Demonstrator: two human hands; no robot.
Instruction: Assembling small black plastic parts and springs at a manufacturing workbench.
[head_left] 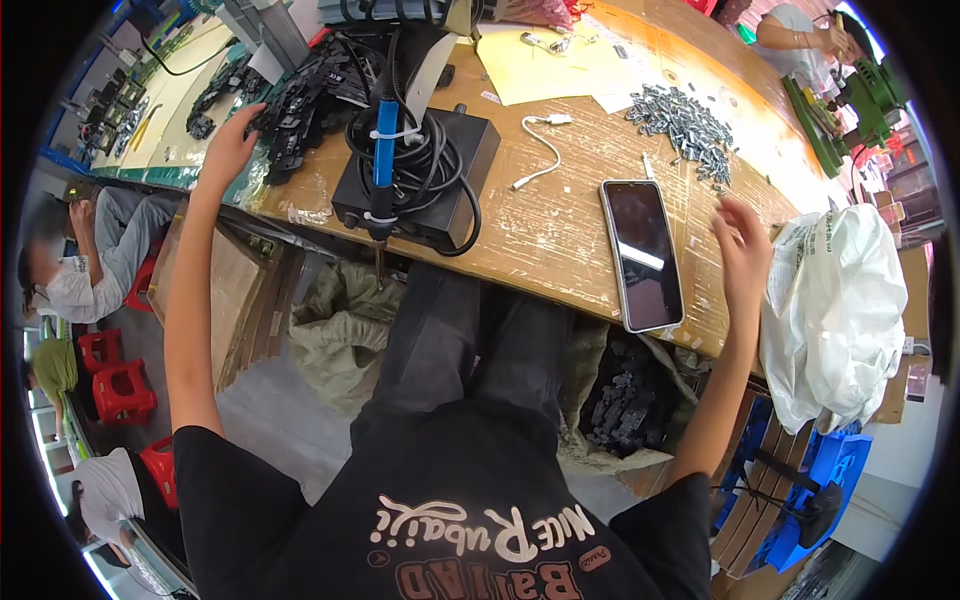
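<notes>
My left hand is at the near side of a pile of black plastic parts, fingers stretched toward it and thumb apart. Whether the fingertips touch a part is hard to make out. My right hand hovers at the table's right side, loosely bent, with its fingers apart and nothing visible in it. To its left lies a smartphone with a dark screen. Beyond that hand is a heap of small grey metal pieces. Between my arms stands a black box with a coiled cable and a blue-handled soldering iron.
A short white cable and yellow paper lie on the wooden table. A white plastic bag bulges at the right edge. Below the table are sacks, one holding dark parts. A green machine stands by another person.
</notes>
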